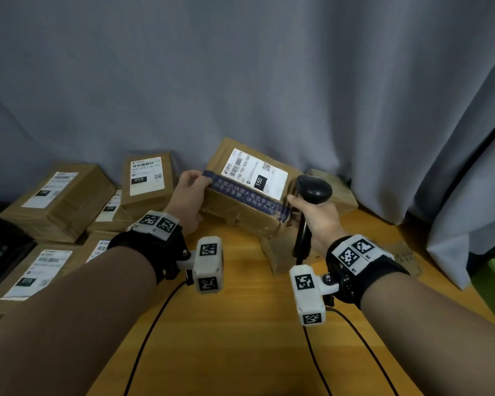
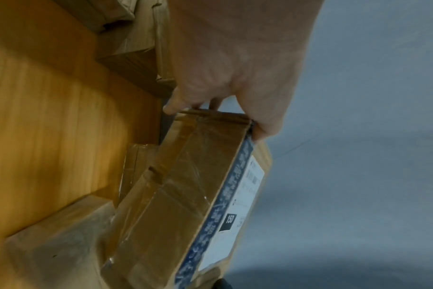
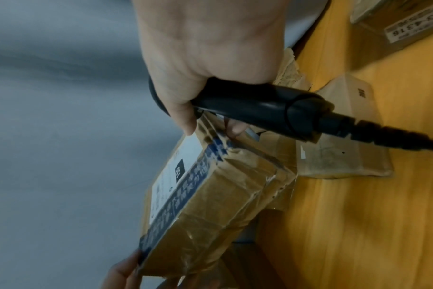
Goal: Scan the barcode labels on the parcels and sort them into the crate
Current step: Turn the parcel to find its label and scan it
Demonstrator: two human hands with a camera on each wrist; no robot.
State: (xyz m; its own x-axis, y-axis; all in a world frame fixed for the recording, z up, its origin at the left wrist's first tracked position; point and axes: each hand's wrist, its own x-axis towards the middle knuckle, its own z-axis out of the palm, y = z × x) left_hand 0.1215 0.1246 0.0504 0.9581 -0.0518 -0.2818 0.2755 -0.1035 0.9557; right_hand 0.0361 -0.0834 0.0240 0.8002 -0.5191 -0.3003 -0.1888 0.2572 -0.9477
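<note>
A brown cardboard parcel [image 1: 249,192] with a white label marked 150 and a strip of blue tape is held tilted above the wooden table [image 1: 240,324]. My left hand [image 1: 190,195] grips its left end, thumb on top; in the left wrist view the hand [image 2: 235,78] holds the parcel [image 2: 185,195] at its near end. My right hand [image 1: 316,217] grips a black barcode scanner [image 1: 313,191] by the handle, and its fingertips touch the parcel's right end. The right wrist view shows the scanner handle [image 3: 260,109] in the right hand [image 3: 205,58] above the parcel [image 3: 210,205].
Several labelled brown parcels [image 1: 55,201] lie stacked at the left, one standing parcel [image 1: 147,178] behind them. Smaller boxes [image 1: 283,252] sit under and behind the held parcel. A grey curtain [image 1: 240,81] hangs close behind. Black cables [image 1: 155,324] cross the table.
</note>
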